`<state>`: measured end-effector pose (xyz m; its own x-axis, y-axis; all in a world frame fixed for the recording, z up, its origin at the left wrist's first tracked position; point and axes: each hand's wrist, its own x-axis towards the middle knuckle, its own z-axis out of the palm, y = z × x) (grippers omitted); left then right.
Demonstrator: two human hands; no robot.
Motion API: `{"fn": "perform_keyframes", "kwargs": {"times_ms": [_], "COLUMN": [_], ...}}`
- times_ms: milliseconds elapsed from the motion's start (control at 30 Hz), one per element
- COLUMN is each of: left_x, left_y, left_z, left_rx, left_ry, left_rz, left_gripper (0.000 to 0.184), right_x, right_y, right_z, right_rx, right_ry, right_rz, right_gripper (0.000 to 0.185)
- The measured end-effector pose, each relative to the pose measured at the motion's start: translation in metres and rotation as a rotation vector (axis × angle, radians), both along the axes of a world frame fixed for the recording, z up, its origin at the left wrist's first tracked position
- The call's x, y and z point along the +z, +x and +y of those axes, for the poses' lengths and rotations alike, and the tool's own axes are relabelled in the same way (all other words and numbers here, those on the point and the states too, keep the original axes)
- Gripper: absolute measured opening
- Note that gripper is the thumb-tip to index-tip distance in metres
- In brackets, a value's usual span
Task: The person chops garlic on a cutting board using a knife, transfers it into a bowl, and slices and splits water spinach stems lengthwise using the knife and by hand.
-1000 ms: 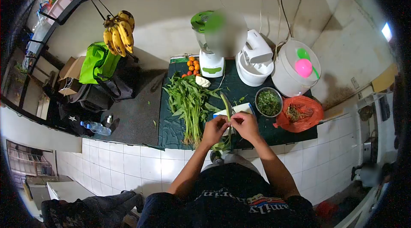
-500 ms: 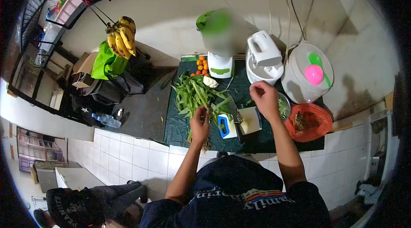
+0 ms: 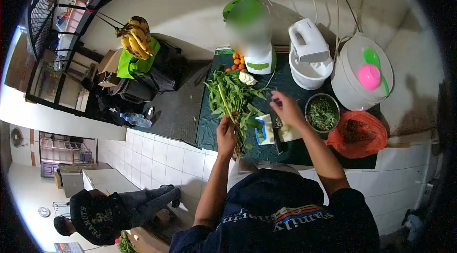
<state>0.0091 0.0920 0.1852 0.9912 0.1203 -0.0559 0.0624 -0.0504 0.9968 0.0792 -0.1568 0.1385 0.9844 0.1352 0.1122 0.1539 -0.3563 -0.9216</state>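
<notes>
My left hand [image 3: 227,134] is closed around a long green stem at the near side of a heap of leafy greens [image 3: 231,92]. To its right is my right hand [image 3: 287,109], fingers apart and holding nothing, above the table just beyond the cutting board. The white cutting board [image 3: 290,132] has a blue-edged handle. Lying across it is a knife [image 3: 277,141] with a dark handle, beside some pale pieces. A metal bowl [image 3: 338,116] of chopped greens [image 3: 322,112] stands right of my right hand.
At the back stand a green-and-white blender [image 3: 259,60], orange fruits [image 3: 236,61], a white lump [image 3: 247,78] and a stand mixer [image 3: 309,70]. Rightward are a lidded white tub [image 3: 350,79] and a red plastic bag [image 3: 364,127]. Bananas [image 3: 136,41] hang left. Another person [image 3: 102,215] stands lower left.
My right hand has moved left, from beside the metal bowl toward the cutting board, and its fingers have spread. The bowl is now uncovered. My left hand stays at the greens. The view has shifted.
</notes>
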Motion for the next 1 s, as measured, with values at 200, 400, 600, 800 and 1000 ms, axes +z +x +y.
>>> {"fn": "perform_keyframes", "kwargs": {"times_ms": [200,400,600,800,1000], "left_x": [0.002,0.006,0.012,0.001,-0.012], "left_y": [0.01,0.017,0.012,0.01,-0.002], "left_z": [-0.009,-0.02,-0.031,-0.025,-0.009], "left_rx": [-0.08,-0.104,-0.194,-0.152,-0.202], "left_ry": [-0.408,-0.614,-0.65,-0.219,0.255], "left_rz": [0.089,0.099,0.17,0.047,-0.083], "left_gripper": [0.032,0.032,0.033,0.032,0.031], "right_x": [0.037,0.007,-0.011,-0.004,0.002], "right_y": [-0.041,-0.048,-0.051,-0.074,-0.069], "right_z": [0.023,0.038,0.053,0.065,0.067], "right_rx": [0.545,0.653,0.589,0.367,0.162], "right_ry": [-0.138,-0.317,-0.17,0.06,0.083], "right_rz": [-0.162,-0.022,-0.039,0.199,0.085], "right_gripper": [0.037,0.038,0.025,0.026,0.02]}}
